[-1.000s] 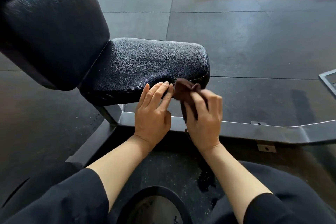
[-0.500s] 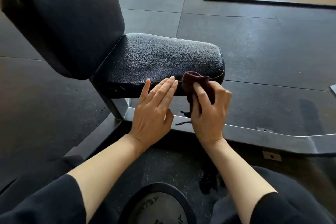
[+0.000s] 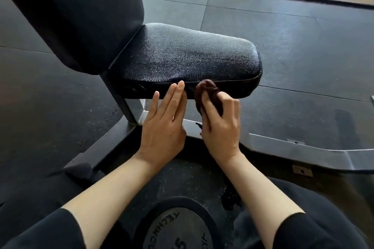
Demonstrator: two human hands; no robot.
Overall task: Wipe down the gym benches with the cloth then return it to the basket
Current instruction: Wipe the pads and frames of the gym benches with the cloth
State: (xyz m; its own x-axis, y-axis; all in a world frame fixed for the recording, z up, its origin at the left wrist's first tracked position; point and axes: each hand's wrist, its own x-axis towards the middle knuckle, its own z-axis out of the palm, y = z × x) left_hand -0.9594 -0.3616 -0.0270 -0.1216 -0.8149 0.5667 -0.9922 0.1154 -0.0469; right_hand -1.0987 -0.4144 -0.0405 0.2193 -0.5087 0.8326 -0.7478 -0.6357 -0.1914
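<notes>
- Our right hand (image 3: 219,127) bunches the dark cloth (image 3: 208,97), pressing it against the seat pad's (image 3: 188,56) near edge.
- Our left hand (image 3: 164,127), just beside it, lies flat, fingers straight, fingertips touching that edge.
- A weight plate (image 3: 174,226) lies on the floor below our wrists.

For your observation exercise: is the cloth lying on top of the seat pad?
No, the right hand holds the cloth against the seat pad's front edge, not its top.
</notes>
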